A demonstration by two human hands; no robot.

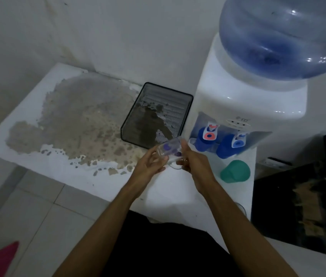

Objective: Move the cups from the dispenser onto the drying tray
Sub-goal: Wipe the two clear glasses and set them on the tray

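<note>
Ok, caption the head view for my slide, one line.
Both hands, left and right, hold a clear glass cup near the empty mesh tray; a green cup waits by the dispenser.

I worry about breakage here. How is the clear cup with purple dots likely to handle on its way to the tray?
The clear cup with purple dots looks like glass, so probably rigid and breakable. Both the left hand and right hand hold it tilted; it looks empty, likely light, perhaps slippery.

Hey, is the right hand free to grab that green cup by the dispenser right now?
Probably not yet. The right hand and left hand both hold the clear glass. The green cup sits unobstructed just beside it, though.
</note>
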